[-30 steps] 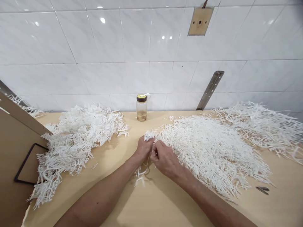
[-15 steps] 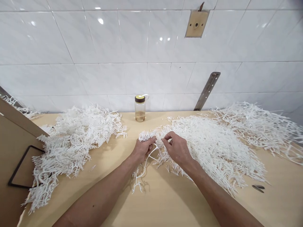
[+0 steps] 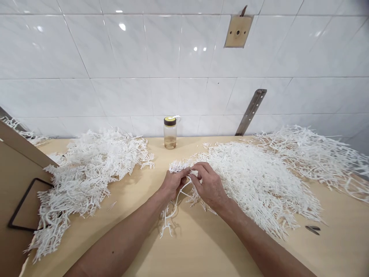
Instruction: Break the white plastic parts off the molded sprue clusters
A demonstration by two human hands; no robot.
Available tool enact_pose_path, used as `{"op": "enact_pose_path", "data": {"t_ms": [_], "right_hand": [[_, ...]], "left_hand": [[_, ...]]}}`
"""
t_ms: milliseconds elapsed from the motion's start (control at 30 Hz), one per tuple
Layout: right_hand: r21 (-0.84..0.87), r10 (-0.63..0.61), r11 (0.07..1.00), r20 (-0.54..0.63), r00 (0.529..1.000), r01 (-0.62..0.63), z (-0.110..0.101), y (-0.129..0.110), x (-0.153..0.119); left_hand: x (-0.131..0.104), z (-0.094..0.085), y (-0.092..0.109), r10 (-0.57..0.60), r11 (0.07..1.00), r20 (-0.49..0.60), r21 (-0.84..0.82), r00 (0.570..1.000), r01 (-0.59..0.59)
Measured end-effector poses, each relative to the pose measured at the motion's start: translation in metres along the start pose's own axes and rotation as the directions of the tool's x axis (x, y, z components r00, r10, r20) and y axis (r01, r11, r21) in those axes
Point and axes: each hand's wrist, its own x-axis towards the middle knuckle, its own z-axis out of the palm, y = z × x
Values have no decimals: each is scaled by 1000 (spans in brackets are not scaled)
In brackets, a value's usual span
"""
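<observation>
My left hand [image 3: 173, 182] is closed round a white branched plastic piece [image 3: 176, 209], whose thin stem hangs down over the table. Fine white tips stick out above its fingers. Against the left fingertips, my right hand [image 3: 208, 184] has its thumb and fingers pinched together at the piece; whatever lies between them is too small to make out. A large pile of fine white sprigs [image 3: 256, 181] spreads just right of my hands. Another heap of white sprigs [image 3: 98, 165] lies on the left side of the table.
A bottle with a dark and yellow lid [image 3: 170, 132] stands near the tiled wall. Looser white branches [image 3: 319, 154] lie at the far right. A small metal tool [image 3: 313, 230] rests at the right front. A brown box [image 3: 17, 192] with a black handle stands left.
My right hand has moved left and now meets the left fingertips; before, there was a gap between them. My left hand keeps the branched piece in nearly the same spot.
</observation>
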Motion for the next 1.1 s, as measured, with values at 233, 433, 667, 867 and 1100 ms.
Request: {"op": "enact_pose_path", "data": {"t_ms": [233, 433, 667, 867, 1100], "right_hand": [[2, -4, 1000, -15, 1000, 4, 2, 1, -1], [-28, -13, 1000, 31, 999, 14, 4, -1, -2], [-42, 1, 999, 1, 1000, -1, 6, -1, -1], [-84, -5, 996, -22, 1000, 3, 10, 4, -3], [-121, -16, 993, -65, 998, 8, 9, 2, -2]], "left_hand": [[-3, 4, 9, -44, 998, -37, -55, 998, 42], [-3, 3, 8, -69, 996, 11, -63, 998, 70], [-4, 5, 9, -55, 998, 14, -43, 998, 55], [-4, 4, 8, -74, 996, -16, -52, 997, 73], [-3, 7, 5, -46, 997, -47, -62, 998, 43]]}}
